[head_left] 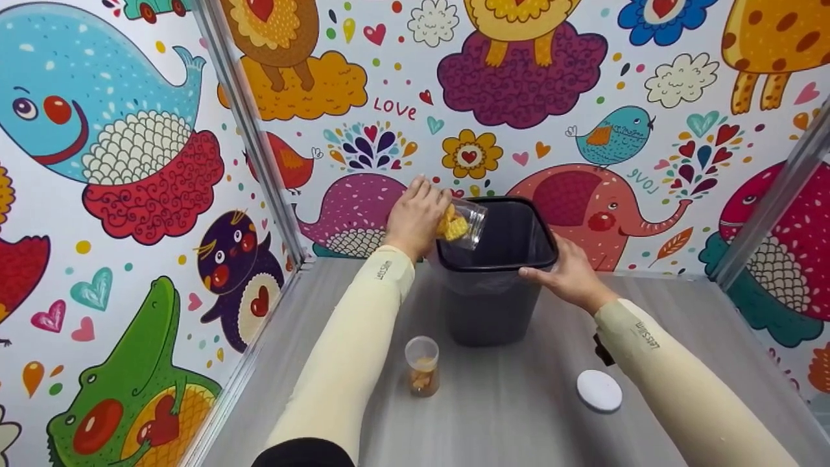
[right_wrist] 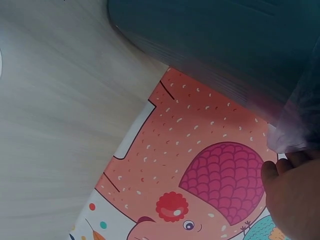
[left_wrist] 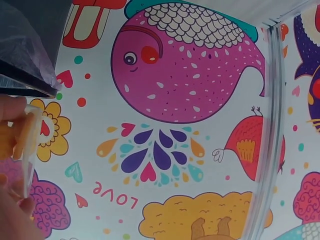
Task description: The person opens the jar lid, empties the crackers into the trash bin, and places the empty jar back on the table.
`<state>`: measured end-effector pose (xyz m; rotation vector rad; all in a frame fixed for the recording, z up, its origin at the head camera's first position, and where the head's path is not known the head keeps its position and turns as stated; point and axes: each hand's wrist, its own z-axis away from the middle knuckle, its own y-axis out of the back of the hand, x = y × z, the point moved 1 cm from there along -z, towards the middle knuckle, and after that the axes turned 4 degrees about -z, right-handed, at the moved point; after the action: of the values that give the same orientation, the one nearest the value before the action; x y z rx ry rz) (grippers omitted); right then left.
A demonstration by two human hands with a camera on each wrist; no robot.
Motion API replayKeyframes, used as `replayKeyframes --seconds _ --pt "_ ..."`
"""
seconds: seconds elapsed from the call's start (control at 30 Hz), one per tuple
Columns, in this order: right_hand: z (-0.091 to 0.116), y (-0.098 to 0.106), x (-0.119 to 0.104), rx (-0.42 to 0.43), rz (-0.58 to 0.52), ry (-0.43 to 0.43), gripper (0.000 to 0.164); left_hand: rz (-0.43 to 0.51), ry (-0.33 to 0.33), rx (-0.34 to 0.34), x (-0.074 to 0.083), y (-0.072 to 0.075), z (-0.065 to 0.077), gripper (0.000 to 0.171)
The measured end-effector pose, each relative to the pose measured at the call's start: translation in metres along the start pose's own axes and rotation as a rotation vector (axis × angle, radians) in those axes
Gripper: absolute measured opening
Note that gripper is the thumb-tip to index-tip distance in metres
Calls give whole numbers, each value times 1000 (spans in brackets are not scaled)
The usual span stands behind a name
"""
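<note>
L hand (head_left: 418,217) clamped round clear cup (head_left: 473,224) w/ yellow snacks (head_left: 456,227), tilted so mouth faces into bin (head_left: 489,318); R hand (head_left: 574,275) grips rim (head_left: 483,267), prob to steady it.

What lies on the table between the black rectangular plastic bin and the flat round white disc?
Nothing lies there: the head view shows only a bare stretch of grey wood-grain tabletop between the black bin and the white disc.

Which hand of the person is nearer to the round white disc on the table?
Right: the right hand holds the bin at its right side, beyond the white disc. The left hand is farther away, gripping a tilted clear container at the bin's left rim.
</note>
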<state>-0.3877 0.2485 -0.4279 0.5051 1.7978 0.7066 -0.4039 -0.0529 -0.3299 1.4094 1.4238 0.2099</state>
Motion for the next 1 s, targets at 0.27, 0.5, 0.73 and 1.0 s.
replayKeyframes --seconds 0.27,0.5,0.73,1.0 --pt "0 1 0 -4 4 -6 111 -151 -32 6 5 2 -4 59" --pt "-1 1 0 -1 7 -4 111 -231 -112 -22 11 5 -8 61" --pt "-2 0 0 7 -11 6 109 -338 -181 -21 11 7 -13 48" --pt "-2 0 2 10 -6 15 108 -436 -212 -13 17 7 -16 51"
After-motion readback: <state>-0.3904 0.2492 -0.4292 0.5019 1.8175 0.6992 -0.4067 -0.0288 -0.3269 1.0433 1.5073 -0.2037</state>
